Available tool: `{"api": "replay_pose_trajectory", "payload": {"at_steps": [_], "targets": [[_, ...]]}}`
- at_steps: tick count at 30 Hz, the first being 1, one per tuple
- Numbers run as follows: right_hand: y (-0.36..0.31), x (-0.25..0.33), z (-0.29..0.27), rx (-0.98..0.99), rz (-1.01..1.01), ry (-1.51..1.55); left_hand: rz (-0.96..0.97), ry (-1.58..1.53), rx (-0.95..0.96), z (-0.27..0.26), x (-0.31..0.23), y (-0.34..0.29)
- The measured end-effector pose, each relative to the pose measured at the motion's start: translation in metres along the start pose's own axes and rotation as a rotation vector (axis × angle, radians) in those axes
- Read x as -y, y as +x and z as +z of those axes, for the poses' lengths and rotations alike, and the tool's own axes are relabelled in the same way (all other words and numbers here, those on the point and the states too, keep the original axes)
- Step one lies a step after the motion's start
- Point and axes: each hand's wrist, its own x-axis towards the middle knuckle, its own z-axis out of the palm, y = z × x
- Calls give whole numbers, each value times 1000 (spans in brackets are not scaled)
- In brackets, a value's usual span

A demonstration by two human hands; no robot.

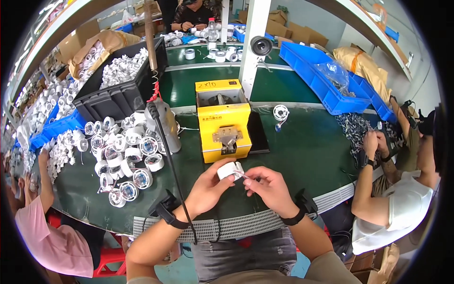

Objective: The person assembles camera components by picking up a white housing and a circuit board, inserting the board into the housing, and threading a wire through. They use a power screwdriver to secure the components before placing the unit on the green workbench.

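Observation:
In front of my body, my left hand (206, 190) is closed around a small white plastic housing (227, 170), thumb on its near side. My right hand (270, 188) pinches thin wires (241, 174) that come out of the housing's right side. What lies inside the housing is hidden from this angle. Just beyond both hands stands a yellow bench machine (223, 118) with a metal fixture (228, 136) on its front. To the left, a heap of white round housings (127, 156) covers the table, several showing blue circuit boards and loose wires.
A grey power tool (165, 128) hangs by its cable left of the machine. Behind it is a black crate (113, 97) of white parts. One white ring-shaped part (280, 112) lies right of the machine. Blue trays (326, 78) stand at far right. Co-workers sit on both sides.

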Motion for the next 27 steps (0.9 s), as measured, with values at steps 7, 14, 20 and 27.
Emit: {"api": "replay_pose_trajectory", "payload": {"at_steps": [7,14,20,27], "targets": [[-2,6,0,-44,-124,-4,-194,-325,34,-7,3,1],[-10,15,13,-22,-388,-490,-198,-425,10,-11,9,3],[-6,8,33,-187,-432,-652,-273,-455,30,0,0,0],[-6,16,21,-270,-537,-785,-229,-546,-59,-1,-7,0]]}}
